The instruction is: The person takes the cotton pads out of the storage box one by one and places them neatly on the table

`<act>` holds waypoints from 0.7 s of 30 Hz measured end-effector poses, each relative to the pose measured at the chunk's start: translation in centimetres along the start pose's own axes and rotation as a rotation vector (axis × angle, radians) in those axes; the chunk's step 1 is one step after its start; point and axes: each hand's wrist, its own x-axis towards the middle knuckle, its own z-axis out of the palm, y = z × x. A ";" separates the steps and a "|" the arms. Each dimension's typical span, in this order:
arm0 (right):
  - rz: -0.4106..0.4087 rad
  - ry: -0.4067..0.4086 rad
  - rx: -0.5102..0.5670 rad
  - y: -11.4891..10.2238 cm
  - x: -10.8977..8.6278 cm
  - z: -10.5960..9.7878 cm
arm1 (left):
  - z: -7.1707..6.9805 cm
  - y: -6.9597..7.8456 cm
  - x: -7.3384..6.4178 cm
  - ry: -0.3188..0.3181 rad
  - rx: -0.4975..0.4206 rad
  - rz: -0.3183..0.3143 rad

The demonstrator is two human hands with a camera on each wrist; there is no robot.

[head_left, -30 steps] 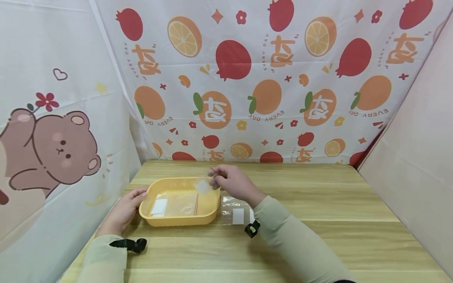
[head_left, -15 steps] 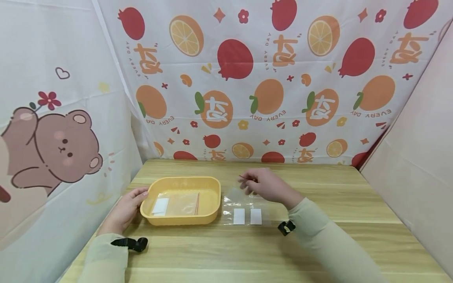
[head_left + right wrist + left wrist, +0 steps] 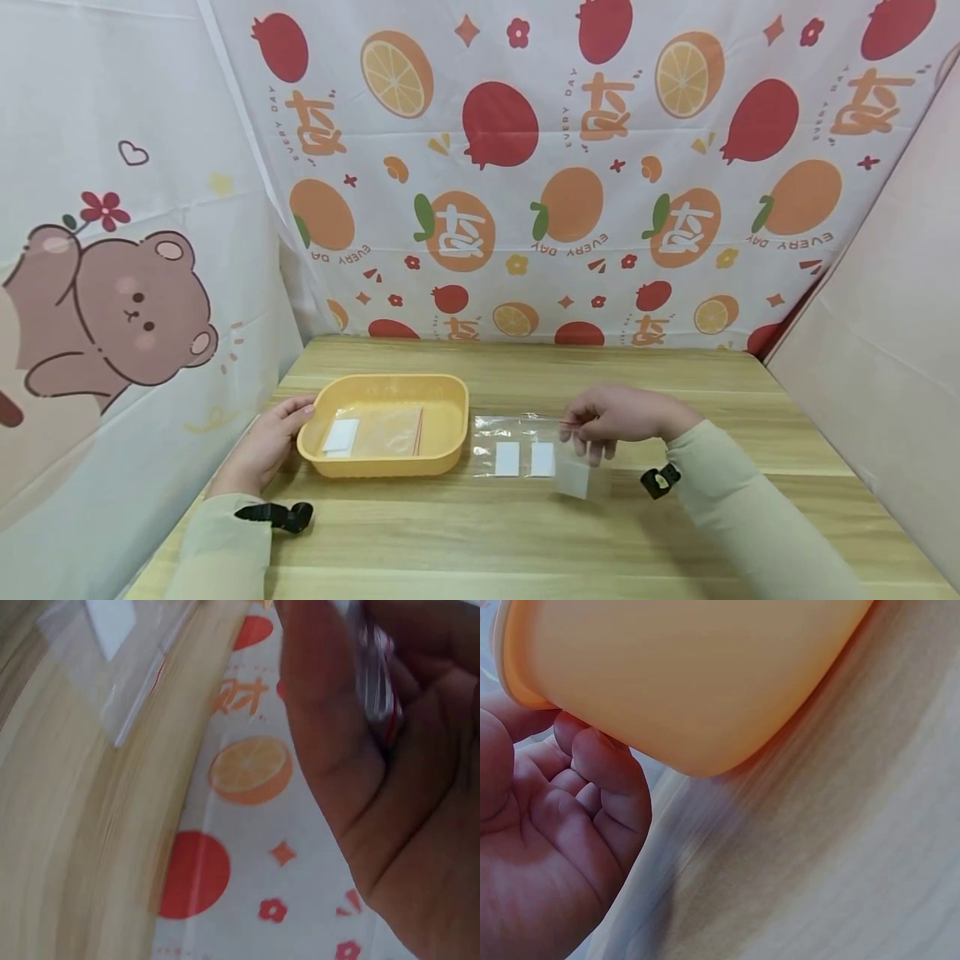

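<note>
My left hand grips the left rim of a yellow plastic tray. In the left wrist view its curled fingers lie against the tray's underside and rim. Inside the tray lie clear zip bags with white labels and red seal lines. My right hand pinches another clear zip bag by its red-lined top edge, and its white-labelled end hangs down. To its left, two similar bags lie side by side on the table, right of the tray. The right wrist view shows part of the held bag between the fingers.
A wood-grain table carries everything. Behind it hangs a white curtain with fruit prints. A bear-print sheet stands close on the left, and a plain white sheet on the right.
My right hand has moved right from above the tray with the zip bag, then lowered it beside the two bags on the table. The left hand stays on the tray rim.
</note>
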 end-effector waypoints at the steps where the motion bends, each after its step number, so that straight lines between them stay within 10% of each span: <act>1: 0.017 -0.021 0.010 0.2 -0.2 -0.1 | 0.0 0.0 0.0 0.001 -0.001 -0.005; 6: 0.099 -0.042 0.010 1.7 -0.3 -0.7 | 0.1 0.1 0.0 -0.004 -0.013 -0.020; 21: 0.175 0.269 -0.299 8.3 2.7 -0.5 | 0.1 0.0 -0.1 0.002 0.006 0.019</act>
